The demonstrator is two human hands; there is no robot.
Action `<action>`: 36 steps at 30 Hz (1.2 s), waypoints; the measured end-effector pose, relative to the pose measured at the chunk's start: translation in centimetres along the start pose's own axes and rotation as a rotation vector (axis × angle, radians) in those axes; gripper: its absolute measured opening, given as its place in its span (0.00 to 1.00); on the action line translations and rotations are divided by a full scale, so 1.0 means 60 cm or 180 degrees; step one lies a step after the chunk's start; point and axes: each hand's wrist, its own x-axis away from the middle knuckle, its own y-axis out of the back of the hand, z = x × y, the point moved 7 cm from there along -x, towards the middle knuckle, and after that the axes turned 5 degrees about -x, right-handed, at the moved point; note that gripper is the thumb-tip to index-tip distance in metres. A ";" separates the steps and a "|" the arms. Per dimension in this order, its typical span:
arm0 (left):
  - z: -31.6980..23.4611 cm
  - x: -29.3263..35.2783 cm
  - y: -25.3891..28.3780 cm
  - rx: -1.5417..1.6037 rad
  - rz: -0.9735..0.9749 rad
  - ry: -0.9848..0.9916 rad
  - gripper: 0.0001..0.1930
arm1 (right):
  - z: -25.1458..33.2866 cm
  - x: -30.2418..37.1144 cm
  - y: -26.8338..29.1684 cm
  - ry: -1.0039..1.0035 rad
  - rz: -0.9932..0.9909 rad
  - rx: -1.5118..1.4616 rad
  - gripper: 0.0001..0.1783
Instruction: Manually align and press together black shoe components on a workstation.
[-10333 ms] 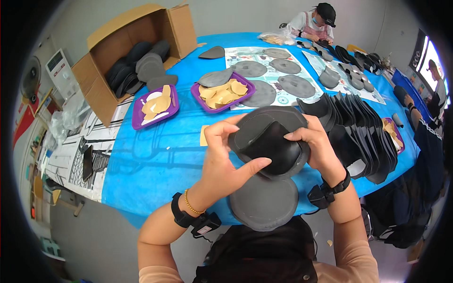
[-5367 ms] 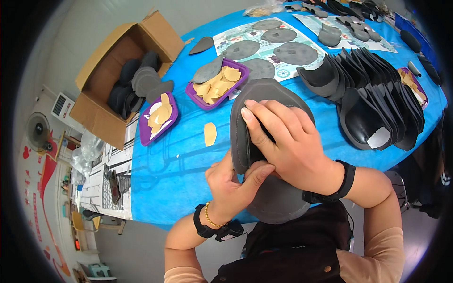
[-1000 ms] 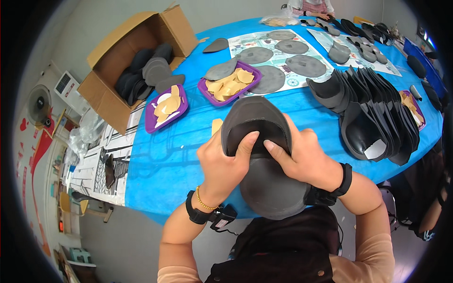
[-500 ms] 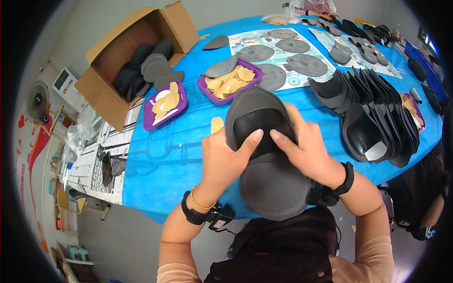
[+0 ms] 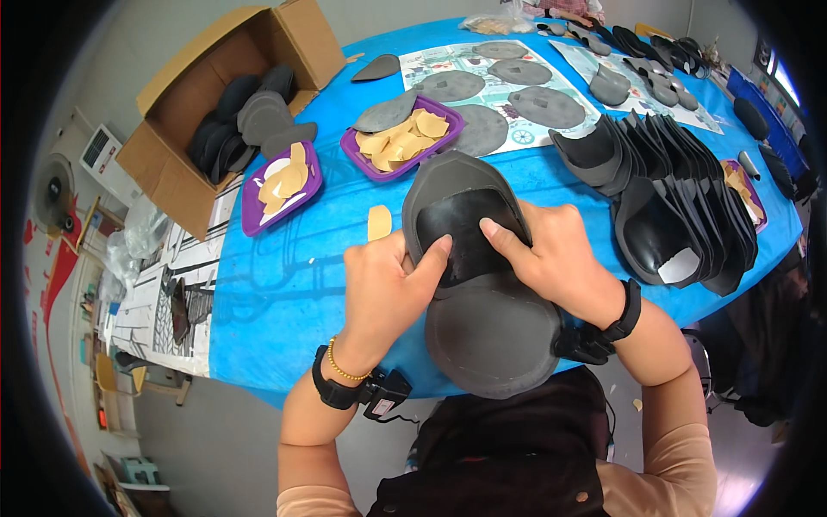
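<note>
A dark grey moulded foam pad point(image 5: 491, 345) with two rounded lobes is held upright in front of me. Its upper lobe has a raised rim around a glossy black patch point(image 5: 465, 228). My left hand point(image 5: 388, 289) grips the left edge, thumb on the black patch and fingers curled behind. My right hand point(image 5: 562, 254) grips the right edge the same way, its thumb pressing near the patch's upper right. The fingers behind the pad are hidden. A small cream peeled piece point(image 5: 379, 222) lies on the table just beyond my left hand.
Purple trays point(image 5: 250, 215) of cream scraps stand on the blue-covered table point(image 5: 267, 336). A cardboard box point(image 5: 164, 172) with dark pads is at left. Stacked similar pads point(image 5: 659, 228) stand at right. Flat grey ovals lie on a printed sheet point(image 5: 530, 136). Another person point(image 5: 577, 9) is at the far end.
My thumbs have shifted on the black patch: the right thumb sits higher and they are farther apart. The upper lobe looks bent more open. The whole view has shifted slightly.
</note>
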 end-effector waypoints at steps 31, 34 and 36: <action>-0.010 0.002 -0.014 0.2234 0.0191 -0.1016 0.40 | -0.008 0.046 -0.085 -0.2716 0.1187 -0.4703 0.21; -0.036 0.009 -0.024 0.2723 0.0611 -0.0837 0.45 | 0.048 0.058 -0.113 -0.1191 0.3275 -0.6401 0.31; -0.029 0.019 -0.034 0.3063 0.0800 -0.0554 0.32 | 0.041 0.065 -0.114 -0.1240 0.3613 -0.6098 0.30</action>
